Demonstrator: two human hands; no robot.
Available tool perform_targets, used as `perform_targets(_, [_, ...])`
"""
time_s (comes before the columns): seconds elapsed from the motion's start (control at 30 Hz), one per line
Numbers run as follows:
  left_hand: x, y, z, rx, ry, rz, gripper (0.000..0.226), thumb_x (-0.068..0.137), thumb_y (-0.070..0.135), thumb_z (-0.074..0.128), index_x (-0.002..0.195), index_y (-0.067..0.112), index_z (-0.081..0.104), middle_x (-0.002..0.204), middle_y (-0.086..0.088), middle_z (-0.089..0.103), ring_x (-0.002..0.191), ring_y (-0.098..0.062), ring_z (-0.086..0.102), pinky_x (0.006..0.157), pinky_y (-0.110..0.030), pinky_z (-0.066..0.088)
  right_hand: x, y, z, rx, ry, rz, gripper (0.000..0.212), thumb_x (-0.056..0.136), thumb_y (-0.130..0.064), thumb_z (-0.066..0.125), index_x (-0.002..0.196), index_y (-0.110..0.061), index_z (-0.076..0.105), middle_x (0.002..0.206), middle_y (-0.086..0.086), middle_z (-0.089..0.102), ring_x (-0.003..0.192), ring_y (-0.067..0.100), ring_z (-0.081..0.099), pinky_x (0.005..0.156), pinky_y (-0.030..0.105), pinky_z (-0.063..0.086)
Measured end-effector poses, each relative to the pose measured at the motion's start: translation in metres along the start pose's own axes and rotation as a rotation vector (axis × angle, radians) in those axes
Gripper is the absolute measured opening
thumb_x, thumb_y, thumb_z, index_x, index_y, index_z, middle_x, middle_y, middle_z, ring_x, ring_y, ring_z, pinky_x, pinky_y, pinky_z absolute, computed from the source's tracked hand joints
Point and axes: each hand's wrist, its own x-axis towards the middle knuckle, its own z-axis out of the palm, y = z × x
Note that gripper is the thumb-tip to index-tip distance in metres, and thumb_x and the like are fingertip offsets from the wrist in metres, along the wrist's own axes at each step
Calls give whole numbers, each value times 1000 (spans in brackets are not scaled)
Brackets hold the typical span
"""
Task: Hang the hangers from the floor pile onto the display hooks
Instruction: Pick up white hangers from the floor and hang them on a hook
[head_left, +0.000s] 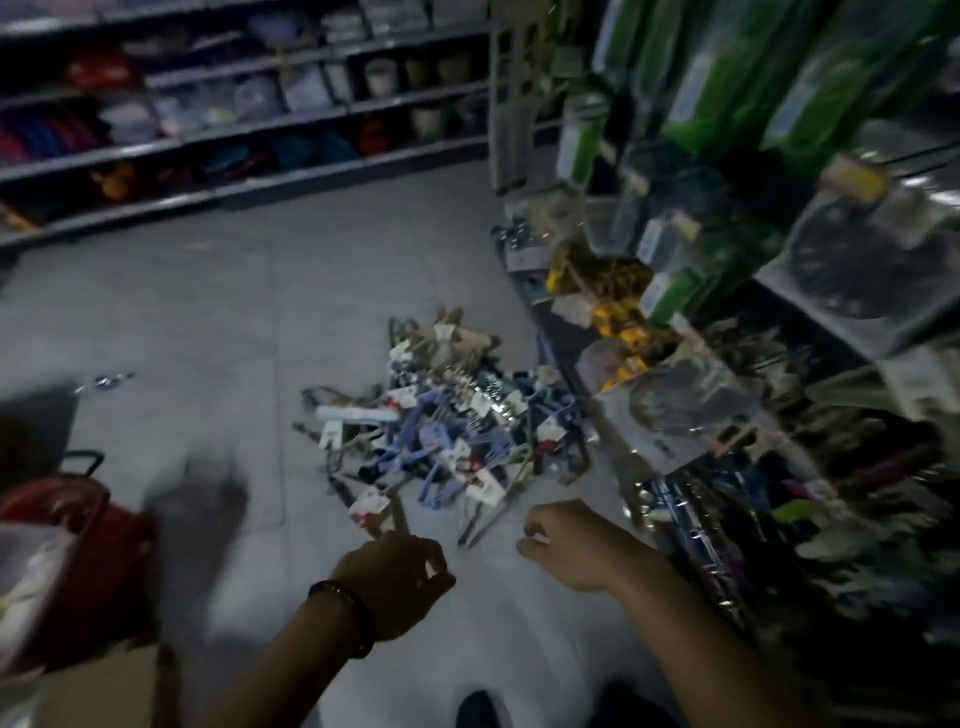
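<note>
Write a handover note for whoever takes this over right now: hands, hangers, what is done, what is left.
Left hand: fingers curled at the near edge of the hanger pile; the blur hides whether it grips anything.
Right hand: curled, just short of the pile; unclear if it holds anything.
The pile lies on the floor, beside the display rack on the right.
Done: no hung hangers can be made out.
Left: lift hangers from the large pile and hang them on the hooks.
</note>
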Motion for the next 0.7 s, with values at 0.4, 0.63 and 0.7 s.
perform_targets(0.4, [230, -123, 21, -415, -100, -287, 22, 105, 45, 53, 120, 39, 67, 120, 14, 71, 103, -2, 66, 93, -24, 56, 329, 42, 4, 57, -151, 40, 19, 101, -38, 58, 100, -20, 63, 102, -2, 67, 91, 13, 62, 81, 33, 54])
perform_targets(0.63, [447, -174, 103, -541, -142, -340, 29, 106, 39, 51, 127, 26, 67, 125, 3, 72, 112, -16, 67, 99, -34, 55, 578, 119, 49, -171, -288, 7, 13, 97, -34, 62, 95, -21, 60, 82, -6, 57, 83, 20, 61, 61, 29, 45])
perform_targets(0.7, [500, -193, 141, -579, -174, -392, 30, 106, 41, 51, 127, 26, 67, 127, 0, 71, 113, -17, 66, 100, -36, 55, 638, 140, 73, -263, -303, -16, 14, 95, -30, 65, 96, -16, 62, 90, 3, 65, 86, 25, 64, 73, 35, 54])
